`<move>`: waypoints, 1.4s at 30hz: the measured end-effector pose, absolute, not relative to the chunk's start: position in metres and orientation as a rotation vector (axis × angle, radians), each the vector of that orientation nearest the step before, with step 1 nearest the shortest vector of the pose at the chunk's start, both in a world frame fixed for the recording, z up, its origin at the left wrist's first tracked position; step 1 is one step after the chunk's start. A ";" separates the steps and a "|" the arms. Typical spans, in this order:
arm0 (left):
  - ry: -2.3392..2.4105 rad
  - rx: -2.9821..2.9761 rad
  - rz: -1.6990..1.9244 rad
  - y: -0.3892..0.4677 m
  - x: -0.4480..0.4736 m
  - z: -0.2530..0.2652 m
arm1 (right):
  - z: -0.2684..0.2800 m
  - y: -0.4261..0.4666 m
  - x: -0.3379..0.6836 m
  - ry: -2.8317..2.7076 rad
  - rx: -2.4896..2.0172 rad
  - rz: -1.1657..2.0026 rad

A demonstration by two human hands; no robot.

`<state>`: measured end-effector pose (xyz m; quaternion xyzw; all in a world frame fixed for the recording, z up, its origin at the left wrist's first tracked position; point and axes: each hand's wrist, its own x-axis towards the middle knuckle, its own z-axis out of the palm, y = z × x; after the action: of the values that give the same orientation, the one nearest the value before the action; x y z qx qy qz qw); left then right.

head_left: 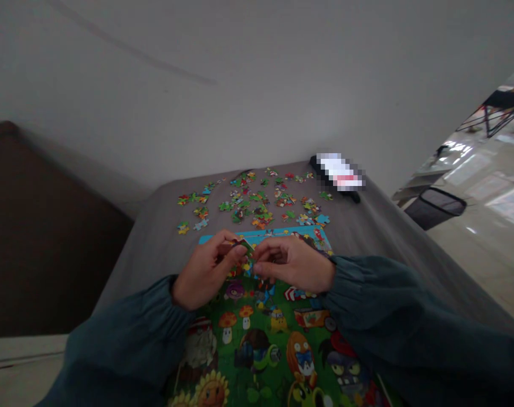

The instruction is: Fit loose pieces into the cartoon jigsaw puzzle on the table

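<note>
Above the top part of a colourful cartoon jigsaw picture (250,325), my two hands are close together. My left hand (212,268) pinches a small jigsaw piece (247,246), green with a pale edge, between thumb and fingers. My right hand (293,261) is right beside it, fingers curled and thumb meeting the fingertips; whether anything is in that pinch is too small to tell. The picture shows sunflowers, mushrooms and other characters on green, with a light blue strip along its far edge. My forearms cover parts of both its sides.
Several loose jigsaw pieces (260,212) lie scattered beyond the picture on a grey cloth-covered surface (155,226). A phone-like device with a bright blurred screen (339,170) rests at the back right. A pale wall (257,102) rises behind. A dark bin-like container (435,206) stands on the floor at right.
</note>
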<state>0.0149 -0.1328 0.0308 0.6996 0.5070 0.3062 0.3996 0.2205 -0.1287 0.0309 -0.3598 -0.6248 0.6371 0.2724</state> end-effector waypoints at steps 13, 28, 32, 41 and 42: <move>0.931 1.581 0.492 -0.134 0.007 0.041 | 0.032 -0.129 0.228 -2.240 -0.973 1.586; 0.693 1.686 0.074 -0.129 0.001 0.040 | 0.022 -0.129 0.227 -2.629 -0.915 1.088; 0.701 1.691 0.077 -0.129 0.001 0.038 | 0.022 -0.131 0.226 -2.652 -0.932 0.996; 0.801 1.639 0.146 -0.128 0.004 0.034 | 0.020 -0.136 0.224 -2.615 -1.024 0.984; 0.813 1.619 0.157 -0.128 0.004 0.033 | 0.020 -0.137 0.223 -2.613 -1.040 0.970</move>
<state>0.0039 -0.1283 0.0335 0.7025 0.3527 0.0681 0.6144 0.2233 -0.1366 0.0201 -0.3483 -0.8753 0.3249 0.0835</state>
